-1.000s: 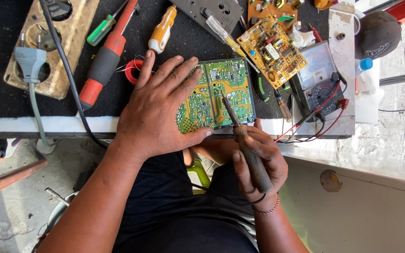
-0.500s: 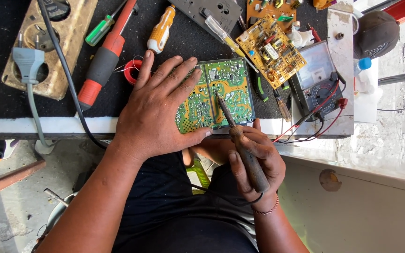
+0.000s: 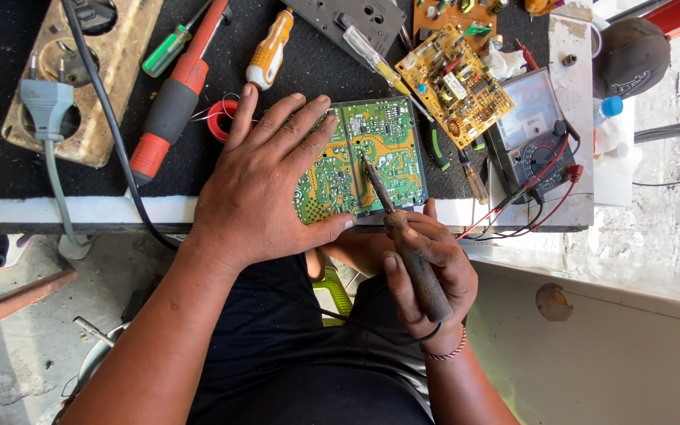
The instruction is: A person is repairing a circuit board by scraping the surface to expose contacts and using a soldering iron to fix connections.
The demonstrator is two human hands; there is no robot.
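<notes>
A green circuit board lies solder side up at the front edge of the black bench mat. My left hand rests flat on its left half, fingers spread, pressing it down. My right hand grips the dark handle of a soldering iron just in front of the bench edge. The iron's metal tip touches the middle of the green board. Its cord loops under my right wrist.
Behind the board lie a yellow circuit board, a grey plate and several screwdrivers. An analogue multimeter with red and black leads sits at right. A wooden socket block with a grey plug is at left, a red solder spool by my thumb.
The iron's tip has crept slightly up and left across the green board. My left hand has stayed flat on the board.
</notes>
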